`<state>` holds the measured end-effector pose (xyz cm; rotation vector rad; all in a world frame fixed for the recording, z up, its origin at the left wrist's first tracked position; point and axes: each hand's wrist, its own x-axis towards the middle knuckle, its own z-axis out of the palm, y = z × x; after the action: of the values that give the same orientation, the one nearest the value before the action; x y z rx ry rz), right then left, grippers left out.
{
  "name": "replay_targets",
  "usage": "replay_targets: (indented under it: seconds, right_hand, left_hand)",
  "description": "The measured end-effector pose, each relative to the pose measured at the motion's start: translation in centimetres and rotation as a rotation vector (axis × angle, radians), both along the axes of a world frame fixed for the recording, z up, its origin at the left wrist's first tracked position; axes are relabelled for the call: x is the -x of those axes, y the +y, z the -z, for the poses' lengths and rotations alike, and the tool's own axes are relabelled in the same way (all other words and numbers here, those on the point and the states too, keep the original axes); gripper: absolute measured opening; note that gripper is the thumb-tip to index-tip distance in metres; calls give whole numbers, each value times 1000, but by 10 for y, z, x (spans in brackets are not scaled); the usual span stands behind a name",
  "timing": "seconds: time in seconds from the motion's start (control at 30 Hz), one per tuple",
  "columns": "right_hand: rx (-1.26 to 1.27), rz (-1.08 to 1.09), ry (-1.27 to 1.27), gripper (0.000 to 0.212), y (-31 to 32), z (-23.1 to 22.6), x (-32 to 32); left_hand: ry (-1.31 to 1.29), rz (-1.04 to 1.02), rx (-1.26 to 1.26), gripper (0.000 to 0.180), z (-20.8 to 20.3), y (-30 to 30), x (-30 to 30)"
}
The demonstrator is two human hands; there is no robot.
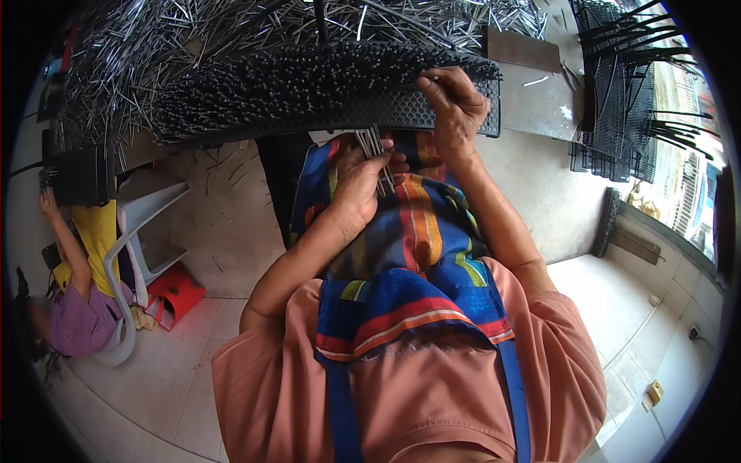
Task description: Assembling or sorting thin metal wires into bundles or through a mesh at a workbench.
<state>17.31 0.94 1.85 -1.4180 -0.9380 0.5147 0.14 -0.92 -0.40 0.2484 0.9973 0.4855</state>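
Observation:
My left hand rests on my striped apron and grips a small bundle of thin metal pins that stick up above the fist. My right hand is raised to the near right part of a black perforated plate and pinches one pin at its top edge. The plate is packed with many upright pins across most of its surface.
A large heap of loose metal pins lies behind the plate. Black wire racks stand at the right. At the left, another person sits next to a white plastic chair and a red stool.

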Motion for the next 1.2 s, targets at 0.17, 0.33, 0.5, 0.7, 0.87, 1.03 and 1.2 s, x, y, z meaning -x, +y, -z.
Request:
replay_targets:
  seconds: [0.17, 0.33, 0.5, 0.7, 0.87, 1.03, 1.2]
  right_hand:
    - [22, -65, -134, 8, -2, 8, -2]
    - [26, -93, -255, 11, -2, 5, -2]
    - [21, -116, -476, 13, 3, -5, 5]
    - [146, -93, -469, 12, 3, -1, 8]
    - [90, -167, -542, 11, 7, -2, 10]
    - [63, -171, -694, 11, 13, 0, 5]
    - [94, -220, -772, 11, 23, -4, 7]
  left_hand:
    - [-51, -53, -107, 15, -5, 0, -2]
    - [-53, -10, -162, 18, -6, 1, -4]
    - [-83, 48, -51, 17, -4, 1, -2]
    - [-63, -6, -95, 17, -3, -1, -2]
    - [-87, -10, -12, 17, -2, 2, -2]
    - [-73, -32, -17, 16, 0, 8, -4]
    - [-100, -34, -18, 18, 4, 10, -4]
